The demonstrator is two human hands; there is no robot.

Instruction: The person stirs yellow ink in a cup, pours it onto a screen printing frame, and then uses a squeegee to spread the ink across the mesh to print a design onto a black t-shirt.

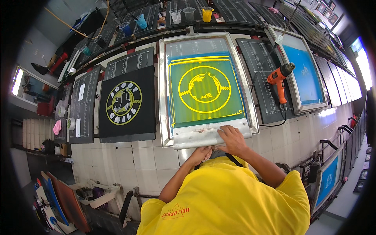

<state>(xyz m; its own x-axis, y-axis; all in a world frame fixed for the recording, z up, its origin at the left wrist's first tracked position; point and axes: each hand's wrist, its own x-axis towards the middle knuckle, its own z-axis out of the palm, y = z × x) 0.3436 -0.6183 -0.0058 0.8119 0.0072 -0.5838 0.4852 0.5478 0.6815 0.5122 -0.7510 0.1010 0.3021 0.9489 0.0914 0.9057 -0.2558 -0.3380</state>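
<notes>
A metal-framed printing screen (pixel 162 78) lies in front of me, its blue-green mesh bearing a yellow round design and yellow ink lines. Across its near end rests a wide squeegee (pixel 192 136) with a silver metal handle. My right hand (pixel 234 141) grips the squeegee near its right end, fingers over the top of the metal. Just below the squeegee's near edge, close to my body, is my left hand (pixel 201 154). Its fingers are curled closed, and what they hold, if anything, is hidden.
Left of the screen, a black shirt (pixel 124 102) with a round print covers a pallet. To the right, an orange heat gun (pixel 279 80) stands on a dark pallet beside another blue screen (pixel 301 74). Cups of ink, including a yellow one (pixel 207 15), line the far row.
</notes>
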